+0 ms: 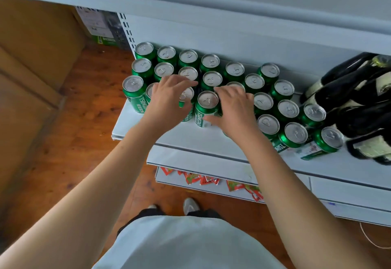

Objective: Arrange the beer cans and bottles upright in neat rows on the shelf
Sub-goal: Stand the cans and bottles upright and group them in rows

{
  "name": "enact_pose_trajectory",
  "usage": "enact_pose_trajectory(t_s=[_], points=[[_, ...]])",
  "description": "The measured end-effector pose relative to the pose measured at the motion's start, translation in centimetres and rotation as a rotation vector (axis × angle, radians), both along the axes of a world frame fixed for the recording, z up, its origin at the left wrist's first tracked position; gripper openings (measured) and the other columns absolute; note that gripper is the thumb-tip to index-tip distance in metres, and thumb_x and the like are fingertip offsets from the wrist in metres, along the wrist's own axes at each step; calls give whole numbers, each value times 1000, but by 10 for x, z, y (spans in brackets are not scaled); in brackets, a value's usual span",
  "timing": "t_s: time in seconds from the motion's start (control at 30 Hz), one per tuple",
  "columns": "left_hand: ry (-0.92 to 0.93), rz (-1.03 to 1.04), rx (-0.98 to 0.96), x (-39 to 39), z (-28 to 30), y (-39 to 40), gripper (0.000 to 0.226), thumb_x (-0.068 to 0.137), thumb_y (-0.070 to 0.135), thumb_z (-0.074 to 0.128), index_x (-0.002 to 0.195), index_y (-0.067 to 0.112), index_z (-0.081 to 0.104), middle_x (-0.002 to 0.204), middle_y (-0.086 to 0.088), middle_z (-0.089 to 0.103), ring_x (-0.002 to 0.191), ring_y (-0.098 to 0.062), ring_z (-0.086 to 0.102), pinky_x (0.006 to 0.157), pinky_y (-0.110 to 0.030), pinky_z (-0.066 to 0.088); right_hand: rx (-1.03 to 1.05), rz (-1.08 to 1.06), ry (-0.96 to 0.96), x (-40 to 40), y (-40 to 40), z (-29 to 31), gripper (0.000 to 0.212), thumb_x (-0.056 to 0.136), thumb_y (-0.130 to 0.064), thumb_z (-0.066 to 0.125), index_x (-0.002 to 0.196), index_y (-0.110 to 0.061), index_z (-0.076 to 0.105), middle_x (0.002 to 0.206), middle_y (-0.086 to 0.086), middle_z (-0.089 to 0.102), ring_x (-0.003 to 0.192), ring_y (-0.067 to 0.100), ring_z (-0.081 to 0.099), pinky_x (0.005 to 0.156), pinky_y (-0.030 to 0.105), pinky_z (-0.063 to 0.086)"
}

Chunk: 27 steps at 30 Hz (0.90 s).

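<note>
Several green beer cans with silver tops stand in slanting rows on the white shelf. My left hand reaches over the front left cans, its thumb and fingers round one beer can. My right hand lies over the middle cans, fingers curled and thumb against the front beer can. Dark beer bottles with pale labels lie on their sides in a pile at the shelf's right end.
An upper shelf overhangs the cans. A lower shelf holds red snack packets. Cardboard boxes stand on the wooden floor to the left. The front strip of the can shelf is bare.
</note>
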<state>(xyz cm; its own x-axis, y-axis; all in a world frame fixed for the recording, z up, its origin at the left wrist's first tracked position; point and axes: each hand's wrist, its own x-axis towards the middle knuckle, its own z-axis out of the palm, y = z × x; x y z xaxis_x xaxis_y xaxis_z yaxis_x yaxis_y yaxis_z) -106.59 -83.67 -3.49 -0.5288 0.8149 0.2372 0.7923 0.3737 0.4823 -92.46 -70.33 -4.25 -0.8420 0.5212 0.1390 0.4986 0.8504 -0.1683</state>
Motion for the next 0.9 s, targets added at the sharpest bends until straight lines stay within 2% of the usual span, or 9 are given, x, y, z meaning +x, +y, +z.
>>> enact_pose_trajectory(t_s=[0.1,0.17,0.3,0.4,0.5,0.63,0.73,0.9], points=[[10,-46,15,6,4,18,42,87,24,63,129,24,61,125,1,59,120,-24,48,96,-37,33,61,-165,114,47,4,1,70,70,-60,74,124,-19,57,121,2,57,109,29,48,84,41,36],[43,-106,-38,7,11,42,46,88,29,63,133,22,58,126,-2,58,121,-26,49,99,-42,37,68,-209,73,68,3,-3,69,68,-61,74,122,-21,58,123,0,57,107,29,47,83,40,34],[210,-289,-393,10,23,101,70,80,48,70,141,26,45,132,-3,53,127,-28,42,102,-43,33,85,-256,35,69,-4,-13,68,69,-56,76,124,-24,55,132,-2,53,113,28,43,84,39,36],[310,-388,-561,14,21,131,74,74,47,76,139,25,47,129,-3,57,124,-28,43,100,-42,33,84,-300,63,64,-6,-14,69,69,-54,78,124,-22,52,126,0,57,110,28,45,81,38,35],[383,-426,-545,13,17,140,73,70,46,80,132,21,53,125,-3,60,120,-27,47,94,-40,37,93,-323,61,59,-4,-13,76,70,-52,78,130,-14,51,123,4,59,112,29,46,85,40,35],[312,-423,-489,3,16,144,71,68,38,83,131,21,57,124,-5,59,120,-28,48,96,-40,42,109,-280,129,50,-3,-11,62,65,-46,83,113,-17,59,108,2,63,104,27,48,81,37,35],[296,-404,-460,0,14,148,66,65,35,85,125,17,62,120,-10,58,118,-31,50,97,-44,44,73,-248,157,45,-7,-17,62,68,-48,81,117,-19,57,112,0,62,105,26,47,82,37,35],[272,-390,-413,-1,11,150,59,69,33,81,121,12,64,117,-14,55,114,-34,48,91,-42,45,74,-293,198,41,-4,-22,63,72,-49,76,124,-20,56,119,-2,61,107,25,48,85,35,33]])
